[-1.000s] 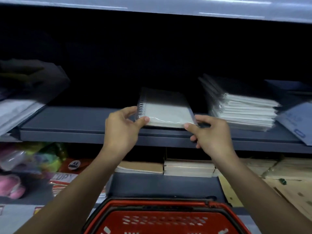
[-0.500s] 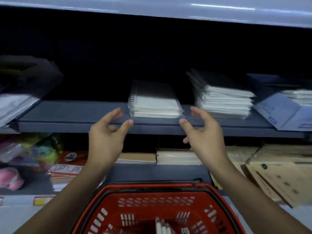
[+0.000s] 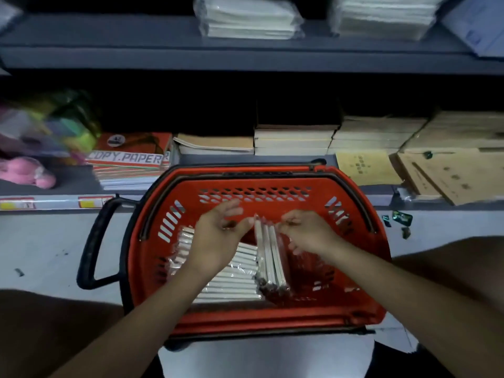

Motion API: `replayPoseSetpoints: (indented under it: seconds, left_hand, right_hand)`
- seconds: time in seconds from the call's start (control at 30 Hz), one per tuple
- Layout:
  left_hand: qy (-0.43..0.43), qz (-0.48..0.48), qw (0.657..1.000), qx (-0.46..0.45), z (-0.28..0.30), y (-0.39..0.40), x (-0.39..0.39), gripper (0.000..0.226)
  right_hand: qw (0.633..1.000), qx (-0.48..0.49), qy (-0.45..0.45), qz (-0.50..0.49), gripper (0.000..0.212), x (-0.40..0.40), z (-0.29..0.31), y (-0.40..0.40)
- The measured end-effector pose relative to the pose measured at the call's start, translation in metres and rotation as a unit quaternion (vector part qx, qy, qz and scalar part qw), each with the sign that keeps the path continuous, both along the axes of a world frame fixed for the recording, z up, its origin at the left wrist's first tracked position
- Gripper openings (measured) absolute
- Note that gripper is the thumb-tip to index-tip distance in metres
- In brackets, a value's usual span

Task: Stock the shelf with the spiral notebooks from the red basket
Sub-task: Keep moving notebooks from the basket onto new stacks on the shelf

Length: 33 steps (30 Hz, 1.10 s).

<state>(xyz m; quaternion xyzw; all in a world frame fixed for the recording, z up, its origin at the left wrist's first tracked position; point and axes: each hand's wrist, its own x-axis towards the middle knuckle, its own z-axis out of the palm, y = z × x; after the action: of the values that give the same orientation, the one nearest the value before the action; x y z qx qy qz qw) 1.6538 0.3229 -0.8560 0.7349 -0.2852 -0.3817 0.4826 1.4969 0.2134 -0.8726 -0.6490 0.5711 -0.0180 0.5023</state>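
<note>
The red basket [image 3: 362, 268] stands on the floor below me. Inside it, several wrapped spiral notebooks [image 3: 234, 285] lie flat at the left, and three more notebooks [image 3: 270, 257] stand on edge in the middle. My left hand [image 3: 218, 238] hovers over the flat ones, fingers spread, its fingertips at the far end of the upright notebooks. My right hand [image 3: 308, 236] is just right of that same end with loosely curled fingers and no clear hold. A stocked stack of notebooks [image 3: 251, 20] lies on the grey shelf [image 3: 109, 39] above.
A second wrapped stack [image 3: 381, 17] sits right of the stocked one. On the lower shelf are copy paper packs [image 3: 128, 162], brown notebooks [image 3: 294, 140] and envelopes [image 3: 447, 175]. The basket's black handle [image 3: 92, 241] sticks out to the left.
Both hands let go of the notebook on the shelf and dropped down into the basket. My view swung from the shelf down to the basket.
</note>
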Motion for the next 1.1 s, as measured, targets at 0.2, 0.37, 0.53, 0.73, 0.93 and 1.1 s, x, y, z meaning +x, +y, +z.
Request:
replayPoseSetpoints:
  seconds: [0.2, 0.37, 0.53, 0.73, 0.93, 1.1]
  left_hand:
    - [0.024, -0.038, 0.999, 0.031, -0.023, -0.018, -0.018, 0.052]
    - [0.016, -0.066, 0.996, 0.051, -0.034, -0.030, -0.024, 0.052]
    - [-0.006, -0.095, 0.994, 0.056, -0.039, -0.031, -0.028, 0.047]
    - [-0.038, -0.111, 0.991, 0.069, -0.047, -0.024, -0.030, 0.037]
    - [0.036, -0.086, 0.992, 0.088, -0.048, -0.023, -0.034, 0.034]
    - [0.153, -0.061, 0.983, 0.084, -0.028, -0.017, -0.034, 0.025]
  right_hand:
    - [0.994, 0.082, 0.034, 0.056, 0.049, 0.003, -0.035, 0.022]
    - [0.997, 0.054, 0.053, 0.031, 0.036, 0.000, -0.058, 0.016]
    - [0.986, 0.063, 0.118, 0.097, 0.055, -0.016, -0.068, 0.013]
    - [0.976, -0.078, 0.183, 0.092, 0.059, -0.028, -0.073, -0.002]
    - [0.982, -0.026, 0.183, -0.023, 0.021, -0.055, -0.077, -0.030]
    - [0.996, 0.018, 0.039, -0.076, 0.014, -0.066, -0.025, -0.040]
